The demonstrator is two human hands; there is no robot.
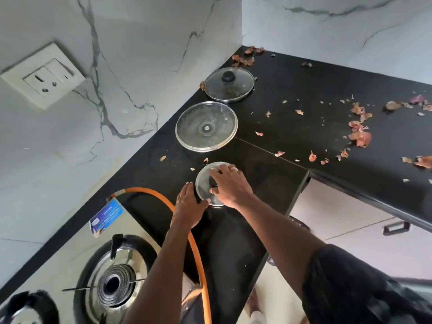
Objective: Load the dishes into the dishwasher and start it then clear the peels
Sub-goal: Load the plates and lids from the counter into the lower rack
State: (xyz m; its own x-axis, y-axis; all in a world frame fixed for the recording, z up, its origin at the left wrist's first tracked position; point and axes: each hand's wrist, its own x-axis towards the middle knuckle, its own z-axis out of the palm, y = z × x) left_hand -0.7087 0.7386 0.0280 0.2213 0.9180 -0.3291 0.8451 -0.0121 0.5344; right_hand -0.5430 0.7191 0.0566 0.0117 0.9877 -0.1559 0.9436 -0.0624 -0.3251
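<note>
Three glass lids lie in a row on the black counter [292, 90]. My right hand [230, 185] grips the black knob of the nearest, small lid [203, 183]. My left hand [189, 205] rests beside that lid with its thumb touching the rim. Beyond it lies a larger lid [206, 126], knob side down, and farther back a lid with a black knob [229, 84]. Reddish onion peels [360, 134] are scattered over the counter at right, with another cluster of peels [247, 56] in the far corner.
A gas stove [112, 272] sits at lower left with an orange hose [187, 230] curving under my left arm. A wall socket [44, 76] is on the marble wall at left. Cabinet drawers with a handle [396, 228] lie below the counter at right.
</note>
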